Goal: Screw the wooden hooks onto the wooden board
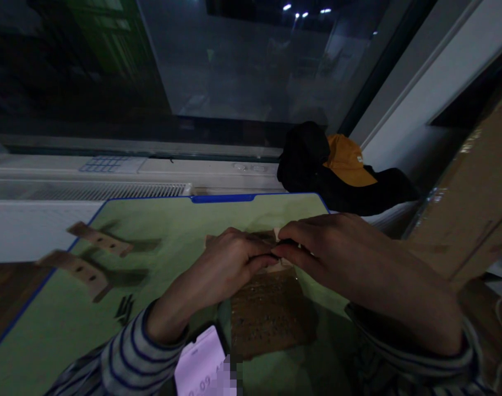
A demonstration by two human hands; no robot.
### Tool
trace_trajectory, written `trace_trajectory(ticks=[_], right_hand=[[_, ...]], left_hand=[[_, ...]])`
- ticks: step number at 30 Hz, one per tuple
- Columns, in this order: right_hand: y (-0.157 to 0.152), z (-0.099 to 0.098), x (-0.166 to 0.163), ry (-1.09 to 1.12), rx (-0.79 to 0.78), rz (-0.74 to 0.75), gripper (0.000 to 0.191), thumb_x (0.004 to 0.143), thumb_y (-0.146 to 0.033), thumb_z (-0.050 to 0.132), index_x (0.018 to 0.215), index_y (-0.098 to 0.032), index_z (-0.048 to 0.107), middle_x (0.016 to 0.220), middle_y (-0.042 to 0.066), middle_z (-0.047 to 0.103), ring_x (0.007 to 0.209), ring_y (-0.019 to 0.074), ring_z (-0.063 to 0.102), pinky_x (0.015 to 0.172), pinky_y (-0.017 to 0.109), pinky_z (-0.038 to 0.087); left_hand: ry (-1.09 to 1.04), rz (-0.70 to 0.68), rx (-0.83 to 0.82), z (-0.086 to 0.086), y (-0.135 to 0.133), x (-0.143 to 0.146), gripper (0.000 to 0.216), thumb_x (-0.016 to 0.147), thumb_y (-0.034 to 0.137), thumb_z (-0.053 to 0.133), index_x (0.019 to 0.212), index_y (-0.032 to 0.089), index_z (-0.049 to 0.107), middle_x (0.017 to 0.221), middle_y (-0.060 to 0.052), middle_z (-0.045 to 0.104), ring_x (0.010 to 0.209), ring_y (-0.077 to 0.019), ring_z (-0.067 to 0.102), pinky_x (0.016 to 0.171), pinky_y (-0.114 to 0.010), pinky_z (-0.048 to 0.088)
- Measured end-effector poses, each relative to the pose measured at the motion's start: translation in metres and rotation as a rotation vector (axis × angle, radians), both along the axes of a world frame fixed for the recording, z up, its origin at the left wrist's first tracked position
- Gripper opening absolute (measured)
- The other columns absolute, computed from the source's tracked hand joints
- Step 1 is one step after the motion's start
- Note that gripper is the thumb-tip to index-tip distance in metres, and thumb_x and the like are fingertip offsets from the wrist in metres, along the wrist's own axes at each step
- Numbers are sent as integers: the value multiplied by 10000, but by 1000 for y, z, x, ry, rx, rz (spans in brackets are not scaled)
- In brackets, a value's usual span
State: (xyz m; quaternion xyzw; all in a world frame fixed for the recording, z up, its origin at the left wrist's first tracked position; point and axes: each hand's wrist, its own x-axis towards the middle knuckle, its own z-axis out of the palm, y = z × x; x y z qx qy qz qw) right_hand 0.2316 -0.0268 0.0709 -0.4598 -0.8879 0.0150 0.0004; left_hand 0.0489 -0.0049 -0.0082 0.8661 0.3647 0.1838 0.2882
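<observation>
My left hand (pixel 230 258) is closed over a light wooden piece (pixel 276 268) at the middle of the table, its fingers mostly covering the wood. My right hand (pixel 337 245) pinches beside it, thumb and forefinger together at a small dark thing that I cannot make out. The fingertips of both hands meet over the wood. Beneath and in front lies a brown cardboard sheet (pixel 267 324) with a rough, marked surface. To the left rest two curved wooden pieces, one farther back (pixel 104 240) and one nearer (pixel 80 272), each with two holes.
Several small dark rods, perhaps screws (pixel 125 308), lie on the green, blue-edged table (pixel 164 214). A lit phone (pixel 201 357) showing digits is near my left sleeve. Behind are a radiator (pixel 110 190), dark clothing and an orange cap (pixel 348 159). A large cardboard box (pixel 469 192) stands right.
</observation>
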Motion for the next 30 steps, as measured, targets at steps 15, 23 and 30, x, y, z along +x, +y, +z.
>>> trace_trajectory(ticks=[15, 23, 30], right_hand=[[-1, 3, 5, 122, 49, 173, 249, 923, -310, 406, 1086, -220, 572, 969, 13, 669, 793, 168, 637, 638, 296, 462], [3, -3, 1, 120, 140, 152, 214, 870, -285, 489, 1020, -242, 636, 760, -5, 694, 565, 174, 627, 483, 285, 426], [1, -2, 0, 74, 140, 119, 274, 905, -387, 421, 930, -226, 641, 671, 7, 670, 530, 179, 618, 451, 277, 403]], left_hand=[[-20, 35, 11, -4, 4, -3, 174, 840, 354, 568, 936, 284, 696, 909, 13, 718, 831, -182, 644, 674, -272, 414], [9, -51, -24, 0, 8, -9, 176, 865, 303, 540, 968, 279, 682, 979, 25, 708, 882, -169, 639, 687, -258, 423], [15, -41, -47, 0, 8, -11, 200, 863, 303, 543, 1018, 294, 668, 976, 34, 705, 884, -161, 636, 699, -251, 428]])
